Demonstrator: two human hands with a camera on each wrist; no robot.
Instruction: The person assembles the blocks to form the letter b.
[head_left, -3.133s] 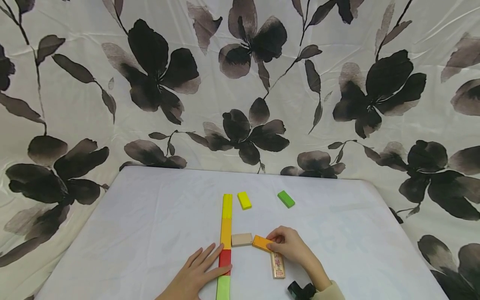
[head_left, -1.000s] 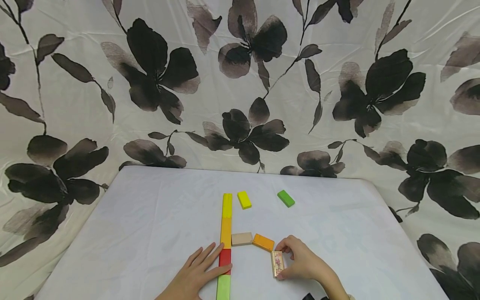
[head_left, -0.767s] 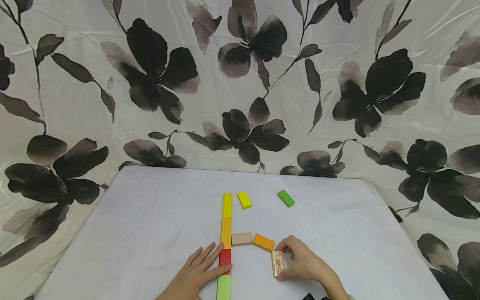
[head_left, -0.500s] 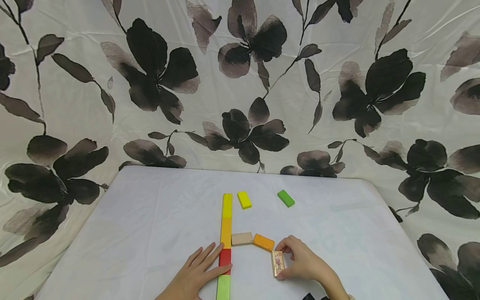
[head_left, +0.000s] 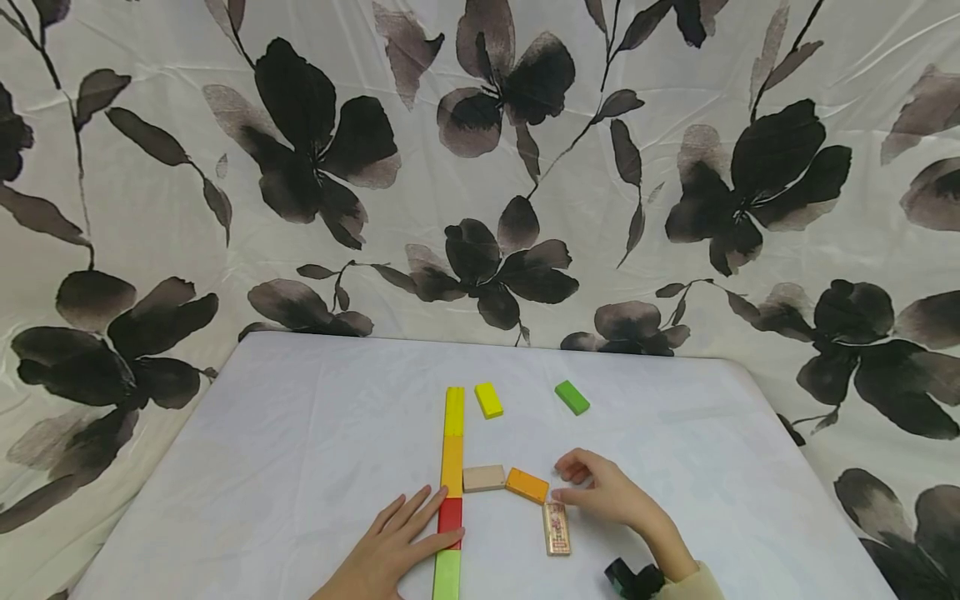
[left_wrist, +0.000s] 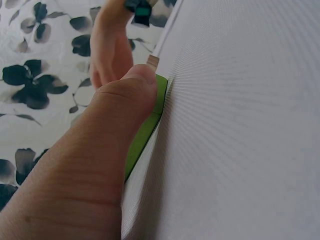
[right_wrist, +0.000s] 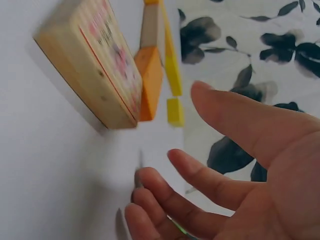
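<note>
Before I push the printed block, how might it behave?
The printed block should be stiff, judging by its wood grain. Lying flat, it will probably slide, not tip. Pushed forward, it may nudge the orange block by its far end.

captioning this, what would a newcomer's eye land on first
Probably the white cloth with large dark flowers beyond the white table. Then the straight row of yellow, orange, red and light-green rectangular blocks, touched by the left hand. Right of it, the right hand hovers near a printed wooden block.
</note>
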